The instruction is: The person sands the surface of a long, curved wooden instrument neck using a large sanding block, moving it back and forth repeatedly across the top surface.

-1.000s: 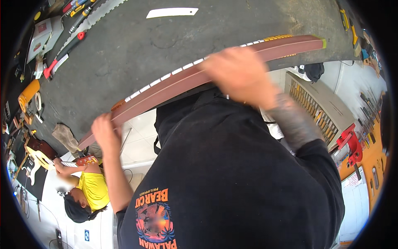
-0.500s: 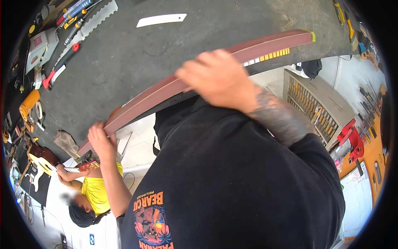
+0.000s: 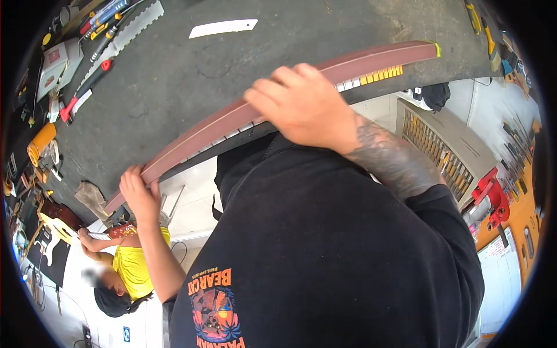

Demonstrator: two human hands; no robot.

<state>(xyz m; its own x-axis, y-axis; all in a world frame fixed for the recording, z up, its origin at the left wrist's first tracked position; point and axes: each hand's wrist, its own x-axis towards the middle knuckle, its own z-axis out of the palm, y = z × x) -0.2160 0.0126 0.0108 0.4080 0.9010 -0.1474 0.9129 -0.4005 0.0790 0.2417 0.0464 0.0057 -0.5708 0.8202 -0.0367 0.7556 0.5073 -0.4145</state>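
A long, straight-sided maroon bar (image 3: pixel 371 60) with a yellow-green far end lies along the near edge of the dark bench. My right hand (image 3: pixel 304 107) is closed over its middle, the fingers reaching across to the far side. My left hand (image 3: pixel 138 188) grips the bar near its left end, fingers over the top. Along the near side of the bar shows a strip of white and yellow segments (image 3: pixel 371 77); part of it is hidden by the bar and my right hand.
On the dark bench top (image 3: pixel 174 87) lies a white blade-like strip (image 3: pixel 223 28). Knives, a red-handled tool (image 3: pixel 72 107) and a toothed metal strip (image 3: pixel 136 29) crowd the left. A person in yellow (image 3: pixel 136 269) holds a guitar at lower left. A drawer cabinet (image 3: pixel 441 145) stands right.
The bar and both hands have shifted slightly left and away from me. More of the segmented strip now shows along the bar's near side, between my hands.
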